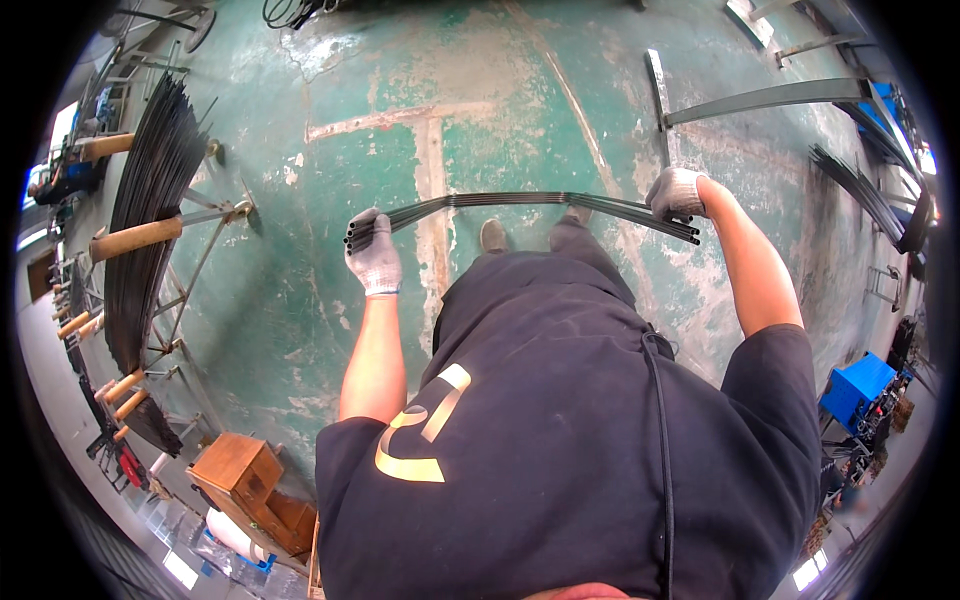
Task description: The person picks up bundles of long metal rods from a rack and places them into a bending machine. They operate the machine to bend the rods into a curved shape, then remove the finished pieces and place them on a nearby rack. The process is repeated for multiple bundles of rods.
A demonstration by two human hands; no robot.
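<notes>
A bundle of thin black metal tubes [510, 199] spans the space in front of my body, bent at two places toward its ends. My left hand [374, 252], in a grey-and-white work glove, is closed around the left end, where several open tube mouths show. Gloved the same way, my right hand [677, 194] grips the bundle near its right end from above; a short length of tube ends sticks out past it. The bundle is held off the floor, above my shoes.
On the left, a rack with wooden-looking rollers [137, 239] carries a large stack of dark rods [150, 200]. A metal frame [765, 101] stands at the upper right, with more dark tubes [860, 190] beyond. A wooden cabinet [240, 475] is lower left, a blue box [857, 390] right. The green floor [480, 90] is worn.
</notes>
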